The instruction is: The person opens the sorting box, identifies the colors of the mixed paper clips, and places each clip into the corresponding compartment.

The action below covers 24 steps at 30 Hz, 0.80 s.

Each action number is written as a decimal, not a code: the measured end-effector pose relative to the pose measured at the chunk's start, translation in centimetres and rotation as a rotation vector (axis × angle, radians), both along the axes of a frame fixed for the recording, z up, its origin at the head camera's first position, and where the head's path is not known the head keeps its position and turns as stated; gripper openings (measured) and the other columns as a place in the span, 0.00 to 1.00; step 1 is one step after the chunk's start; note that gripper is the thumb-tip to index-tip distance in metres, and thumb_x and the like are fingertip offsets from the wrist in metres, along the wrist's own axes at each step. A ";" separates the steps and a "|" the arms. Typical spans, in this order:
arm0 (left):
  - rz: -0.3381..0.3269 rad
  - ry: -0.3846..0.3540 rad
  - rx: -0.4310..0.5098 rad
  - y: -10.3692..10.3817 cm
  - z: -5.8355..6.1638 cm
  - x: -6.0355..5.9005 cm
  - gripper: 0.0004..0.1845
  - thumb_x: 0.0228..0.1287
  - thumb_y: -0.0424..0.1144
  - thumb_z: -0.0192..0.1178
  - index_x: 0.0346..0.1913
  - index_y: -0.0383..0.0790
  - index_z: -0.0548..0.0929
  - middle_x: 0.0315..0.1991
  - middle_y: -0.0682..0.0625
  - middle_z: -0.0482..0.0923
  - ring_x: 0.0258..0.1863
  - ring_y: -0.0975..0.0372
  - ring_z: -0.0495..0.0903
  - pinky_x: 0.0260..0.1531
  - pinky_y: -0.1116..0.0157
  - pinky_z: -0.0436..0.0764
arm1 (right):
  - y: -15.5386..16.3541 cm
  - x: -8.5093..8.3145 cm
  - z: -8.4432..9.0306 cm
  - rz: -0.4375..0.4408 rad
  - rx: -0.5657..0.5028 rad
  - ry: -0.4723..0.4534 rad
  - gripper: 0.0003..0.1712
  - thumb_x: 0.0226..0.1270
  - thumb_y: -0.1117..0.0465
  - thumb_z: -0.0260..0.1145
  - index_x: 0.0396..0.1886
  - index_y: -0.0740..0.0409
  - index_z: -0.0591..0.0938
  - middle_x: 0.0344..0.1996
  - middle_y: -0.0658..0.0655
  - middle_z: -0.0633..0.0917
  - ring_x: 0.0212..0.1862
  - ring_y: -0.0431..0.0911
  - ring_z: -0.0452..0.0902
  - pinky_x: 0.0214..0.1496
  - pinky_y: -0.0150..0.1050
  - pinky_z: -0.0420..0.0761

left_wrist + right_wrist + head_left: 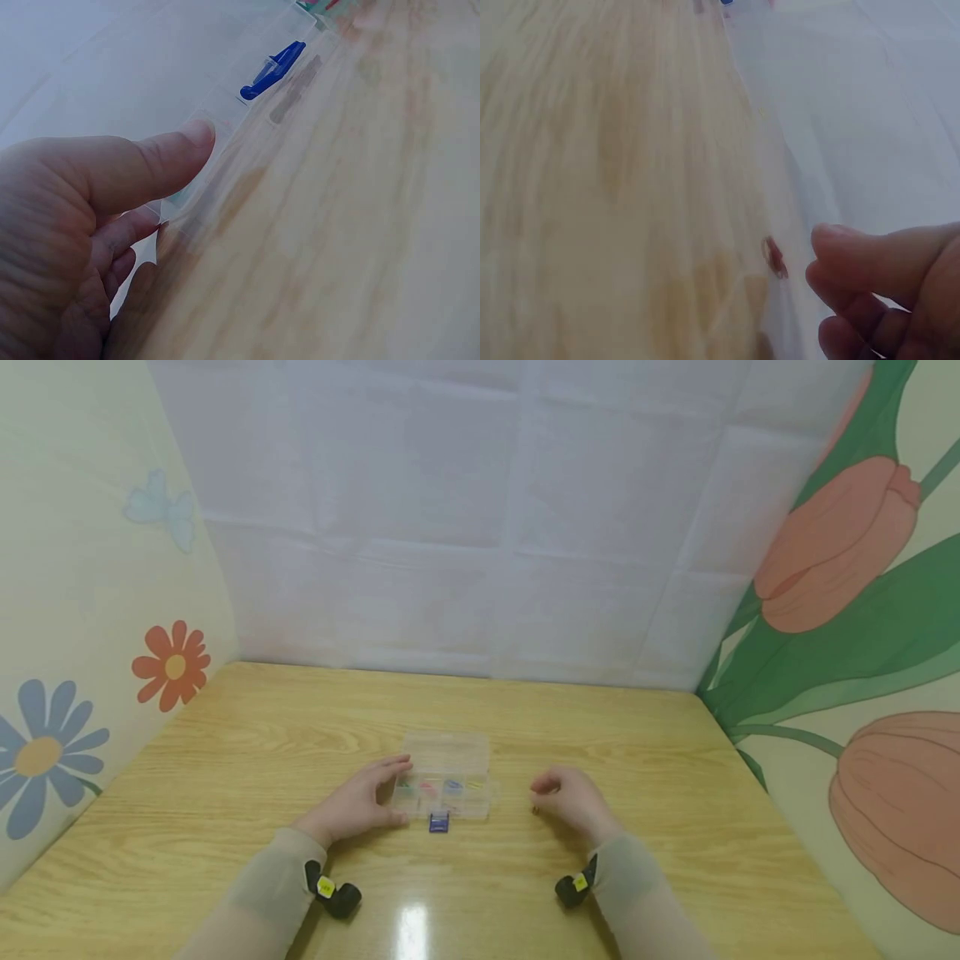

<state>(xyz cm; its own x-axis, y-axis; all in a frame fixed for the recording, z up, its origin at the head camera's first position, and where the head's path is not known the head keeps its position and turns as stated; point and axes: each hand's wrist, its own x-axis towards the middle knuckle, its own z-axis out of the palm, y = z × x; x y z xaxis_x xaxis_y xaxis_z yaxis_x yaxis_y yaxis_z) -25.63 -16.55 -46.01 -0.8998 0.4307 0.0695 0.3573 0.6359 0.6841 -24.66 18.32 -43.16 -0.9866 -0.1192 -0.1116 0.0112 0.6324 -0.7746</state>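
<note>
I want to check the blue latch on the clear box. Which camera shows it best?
The left wrist view: the blue latch is large and near. The head view shows it small at the box's front edge. The right wrist view catches only a blue speck.

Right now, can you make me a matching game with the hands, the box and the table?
Things:
1. left hand
2. right hand
3. clear plastic box
4. blue clasp

Places or states:
A. sticks out at the front of the box, nearest the person
B. holds the box's left end, thumb on its front edge
C. off to the right of the box, not touching it
D. sits in the middle of the wooden table, with small coloured bits inside

Pairs: 1-B, 2-C, 3-D, 4-A
</note>
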 end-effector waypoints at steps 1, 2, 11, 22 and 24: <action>0.000 0.000 0.000 0.0 0.0 0.0 0.45 0.50 0.51 0.72 0.70 0.41 0.66 0.73 0.46 0.58 0.71 0.44 0.53 0.67 0.39 0.53 | 0.1 -0.1 -0.1 0.006 0.003 -0.003 0.07 0.57 0.65 0.71 0.37 0.57 0.85 0.35 0.50 0.84 0.41 0.46 0.77 0.51 0.48 0.76; 0.002 0.000 -0.001 0.0 0.0 0.0 0.45 0.50 0.51 0.72 0.70 0.41 0.66 0.73 0.47 0.58 0.71 0.44 0.53 0.67 0.40 0.53 | 0.2 -0.1 -0.2 0.012 0.007 -0.004 0.08 0.56 0.65 0.71 0.37 0.57 0.85 0.35 0.50 0.84 0.41 0.46 0.77 0.52 0.49 0.76; 0.001 -0.001 0.004 0.0 -0.1 0.0 0.45 0.50 0.52 0.72 0.71 0.42 0.66 0.73 0.47 0.58 0.72 0.44 0.53 0.67 0.39 0.53 | 0.5 -0.1 -0.5 0.034 0.089 -0.042 0.08 0.56 0.66 0.71 0.36 0.53 0.85 0.38 0.50 0.83 0.45 0.48 0.77 0.54 0.51 0.75; 0.005 -0.011 0.007 0.1 0.1 0.2 0.45 0.50 0.51 0.73 0.71 0.43 0.66 0.73 0.48 0.57 0.72 0.44 0.52 0.67 0.40 0.53 | 0.5 -0.1 -0.4 0.037 0.153 -0.039 0.05 0.57 0.66 0.70 0.28 0.53 0.83 0.31 0.50 0.81 0.38 0.46 0.75 0.49 0.48 0.76; 0.005 -0.010 0.005 0.1 0.1 0.1 0.45 0.50 0.51 0.73 0.71 0.42 0.66 0.73 0.48 0.57 0.72 0.44 0.52 0.67 0.40 0.53 | 0.4 0.0 -0.4 0.039 0.156 -0.041 0.04 0.58 0.66 0.70 0.28 0.53 0.83 0.31 0.50 0.81 0.38 0.45 0.75 0.47 0.48 0.76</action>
<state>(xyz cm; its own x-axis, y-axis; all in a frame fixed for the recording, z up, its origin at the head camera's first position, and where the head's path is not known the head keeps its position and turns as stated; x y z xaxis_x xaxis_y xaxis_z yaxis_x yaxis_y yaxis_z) -25.49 -16.41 -45.93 -0.9025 0.4262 0.0623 0.3472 0.6341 0.6910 -24.71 18.75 -43.53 -0.9758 -0.1349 -0.1722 0.0144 0.7458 -0.6660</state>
